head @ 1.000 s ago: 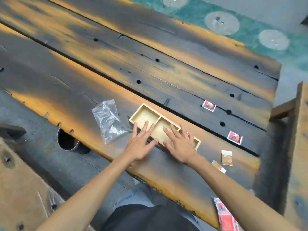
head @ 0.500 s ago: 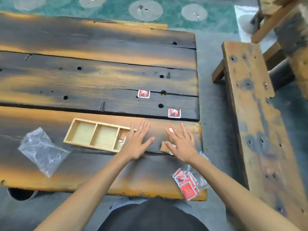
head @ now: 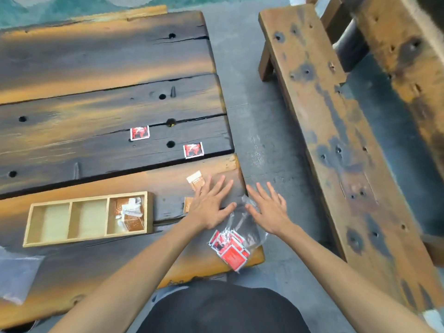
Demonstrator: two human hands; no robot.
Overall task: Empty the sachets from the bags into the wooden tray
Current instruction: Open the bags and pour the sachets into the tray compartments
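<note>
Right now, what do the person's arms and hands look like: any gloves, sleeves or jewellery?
Both arms are bare up to the frame edge, no sleeves showing. The left hand and right hand wear no gloves; no rings, watch or bands visible on fingers or wrists.

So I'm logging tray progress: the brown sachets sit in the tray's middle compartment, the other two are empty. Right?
Not quite. The head view shows the brown sachets in the right-hand end compartment of the tray, not the middle one. The other two compartments are empty, as you said.
</note>
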